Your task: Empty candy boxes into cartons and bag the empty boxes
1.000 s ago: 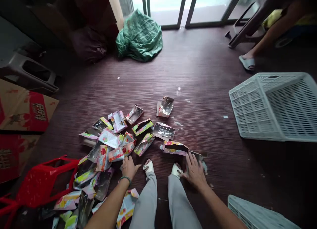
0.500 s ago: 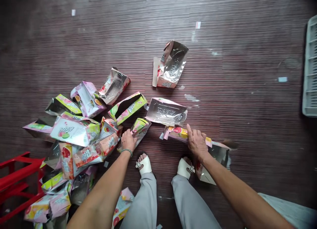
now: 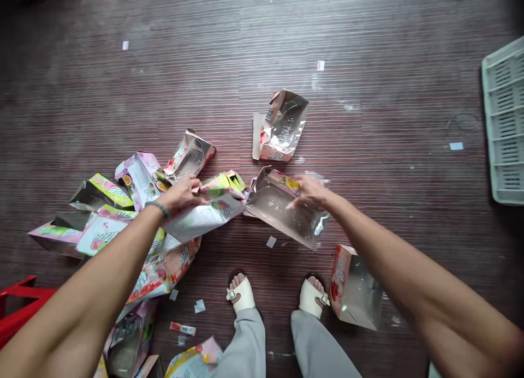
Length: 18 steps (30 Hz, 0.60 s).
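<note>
Torn, flattened drink cartons with pink, green and silver sides lie in a pile (image 3: pixel 123 214) on the dark ribbed floor at the left. My left hand (image 3: pixel 182 194) grips a lifted white and green carton (image 3: pixel 208 209) above the pile. My right hand (image 3: pixel 309 192) holds the top edge of an opened silver-lined carton (image 3: pixel 282 209) raised off the floor in the middle. The two cartons nearly touch. Another opened carton (image 3: pixel 281 125) lies farther out, and one (image 3: pixel 354 285) rests beside my right foot.
A white slatted crate (image 3: pixel 505 127) sits at the right edge. A red plastic stool (image 3: pixel 20 307) shows at the lower left. My sandalled feet (image 3: pixel 278 296) stand below the cartons. Small paper scraps dot the floor.
Both hands have lifted cartons off the floor and moved forward. The right hand left the carton by my foot and took the silver one. The view shifted slightly.
</note>
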### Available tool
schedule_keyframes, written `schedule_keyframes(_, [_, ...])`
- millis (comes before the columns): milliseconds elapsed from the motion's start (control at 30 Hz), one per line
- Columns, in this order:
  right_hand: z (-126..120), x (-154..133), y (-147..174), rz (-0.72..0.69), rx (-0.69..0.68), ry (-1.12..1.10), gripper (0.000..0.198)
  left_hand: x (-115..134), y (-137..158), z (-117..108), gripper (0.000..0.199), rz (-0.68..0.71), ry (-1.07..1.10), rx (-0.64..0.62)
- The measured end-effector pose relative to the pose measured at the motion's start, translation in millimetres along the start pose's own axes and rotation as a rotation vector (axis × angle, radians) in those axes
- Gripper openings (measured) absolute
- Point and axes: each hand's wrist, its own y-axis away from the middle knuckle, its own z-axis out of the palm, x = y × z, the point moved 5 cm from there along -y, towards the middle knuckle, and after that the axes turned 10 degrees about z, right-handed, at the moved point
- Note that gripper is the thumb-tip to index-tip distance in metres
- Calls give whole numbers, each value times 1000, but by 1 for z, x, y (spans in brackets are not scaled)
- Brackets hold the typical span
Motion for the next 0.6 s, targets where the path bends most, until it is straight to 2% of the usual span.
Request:
schedule_keyframes(100, [26,-11,-47,32,-25,130,70,-15,-29,23,107,-143,66,-20])
schedule_keyframes(133, [38,-10,-51,24,-12,181,70,-16,-31,35,117,-154,92,-46])
schedule_keyframes(200, [60,-3,-43,-7,43,250,66,-14,-27,60,117,-160,82,-161])
schedule_keyframes(267, [77,11,-22,5,75,228,60,-11,-17,79,105,-184,-15,-245])
schedule_keyframes(333, [91,25,2,51,85,171,55,-5,-9,94,103,-195,-107,-234])
schedule_keyframes(433, [112,44,38,120,138,95,47,3,0,111,122,-224,-179,-108])
schedule_keyframes(500, [124,63,65,199,213,-4,45,1,5,118,135,-319,-235,-28])
schedule_keyframes(600, [143,113,124,330,312,-233,43,-7,9,126,145,-454,-269,41])
